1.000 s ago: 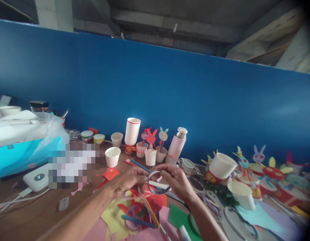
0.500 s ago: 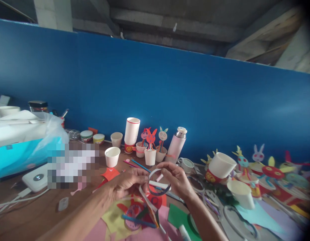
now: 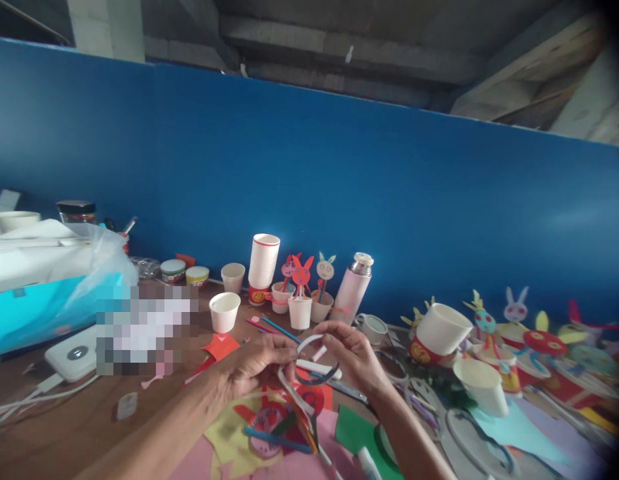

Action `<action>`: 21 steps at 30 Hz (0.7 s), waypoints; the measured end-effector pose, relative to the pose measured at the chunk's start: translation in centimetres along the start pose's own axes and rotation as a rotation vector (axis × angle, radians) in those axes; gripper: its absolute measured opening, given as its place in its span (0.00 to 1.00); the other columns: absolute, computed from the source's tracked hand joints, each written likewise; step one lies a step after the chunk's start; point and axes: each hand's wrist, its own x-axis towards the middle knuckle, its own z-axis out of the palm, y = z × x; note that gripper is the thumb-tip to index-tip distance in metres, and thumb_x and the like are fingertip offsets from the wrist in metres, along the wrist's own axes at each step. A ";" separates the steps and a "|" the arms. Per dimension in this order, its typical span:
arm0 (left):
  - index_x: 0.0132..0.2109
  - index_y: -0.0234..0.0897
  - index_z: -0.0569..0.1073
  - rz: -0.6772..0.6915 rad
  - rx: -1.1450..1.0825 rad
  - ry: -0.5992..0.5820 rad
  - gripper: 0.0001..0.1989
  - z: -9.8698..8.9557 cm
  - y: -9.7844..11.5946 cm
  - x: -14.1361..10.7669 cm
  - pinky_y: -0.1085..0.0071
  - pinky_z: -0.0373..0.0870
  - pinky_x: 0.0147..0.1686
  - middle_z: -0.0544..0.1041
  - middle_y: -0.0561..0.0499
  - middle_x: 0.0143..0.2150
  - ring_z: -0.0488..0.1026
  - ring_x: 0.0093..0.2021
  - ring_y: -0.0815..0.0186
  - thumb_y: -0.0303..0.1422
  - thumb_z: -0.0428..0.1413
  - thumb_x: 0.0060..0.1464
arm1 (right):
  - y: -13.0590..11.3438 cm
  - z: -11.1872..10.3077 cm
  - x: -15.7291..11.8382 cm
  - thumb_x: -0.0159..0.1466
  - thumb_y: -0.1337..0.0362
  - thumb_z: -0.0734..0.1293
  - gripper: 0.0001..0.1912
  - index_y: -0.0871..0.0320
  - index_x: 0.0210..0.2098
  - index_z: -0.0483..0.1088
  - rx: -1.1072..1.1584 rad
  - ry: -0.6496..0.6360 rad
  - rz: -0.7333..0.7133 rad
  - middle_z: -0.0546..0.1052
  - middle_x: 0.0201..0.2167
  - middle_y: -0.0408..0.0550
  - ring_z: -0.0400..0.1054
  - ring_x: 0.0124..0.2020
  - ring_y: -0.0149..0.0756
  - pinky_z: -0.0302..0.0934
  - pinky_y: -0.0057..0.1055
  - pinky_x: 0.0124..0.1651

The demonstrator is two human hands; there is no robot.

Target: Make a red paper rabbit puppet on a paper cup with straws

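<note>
A thin, nearly used-up roll of tape (image 3: 318,381) is held upright between both my hands. My right hand (image 3: 357,357) pinches its upper right rim. On the opposite side, the closed fingers of my left hand (image 3: 262,363) grip the roll's left edge, where a pale loose strip (image 3: 295,398) hangs down towards the paper. Below lie a pink paper face disc (image 3: 266,427), a blue stick (image 3: 278,440) across it, yellow paper (image 3: 224,433) and green paper (image 3: 353,430). Part of the strip blurs into the coloured scraps.
Behind my hands stand paper cups (image 3: 224,312) with rabbit figures (image 3: 302,275), a tall cup stack (image 3: 263,260) and a pink flask (image 3: 353,287). More rabbit cups (image 3: 502,363) crowd the right. At left are a white device (image 3: 72,353) with cables and a plastic bag (image 3: 109,257).
The roll has turned slightly between my fingers, and the hanging strip has shifted a little. Both hands stay in almost the same place.
</note>
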 end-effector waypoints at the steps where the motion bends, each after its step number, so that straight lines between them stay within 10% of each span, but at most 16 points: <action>1: 0.23 0.31 0.69 0.002 0.010 0.010 0.12 0.0 0.0 0.1 0.75 0.59 0.22 0.71 0.52 0.17 0.65 0.17 0.73 0.36 0.60 0.42 | 0.0 -0.2 0.0 0.60 0.56 0.60 0.15 0.60 0.41 0.66 -0.021 -0.018 0.007 0.75 0.29 0.48 0.70 0.31 0.35 0.62 0.30 0.33; 13: 0.30 0.31 0.72 0.156 0.348 0.162 0.14 0.2 0.0 0.3 0.74 0.61 0.25 0.73 0.51 0.19 0.68 0.21 0.69 0.40 0.57 0.43 | -3.8 1.2 -0.8 0.62 0.67 0.59 0.11 0.52 0.41 0.68 -0.857 0.021 -0.507 0.71 0.43 0.48 0.61 0.46 0.40 0.52 0.39 0.48; 21: 0.29 0.30 0.73 0.196 0.410 0.130 0.13 0.7 0.2 -0.2 0.74 0.60 0.25 0.72 0.52 0.18 0.67 0.21 0.70 0.38 0.56 0.44 | -3.0 2.4 -1.1 0.62 0.70 0.57 0.08 0.59 0.38 0.65 -1.067 -0.069 -0.457 0.71 0.32 0.49 0.62 0.36 0.38 0.52 0.37 0.43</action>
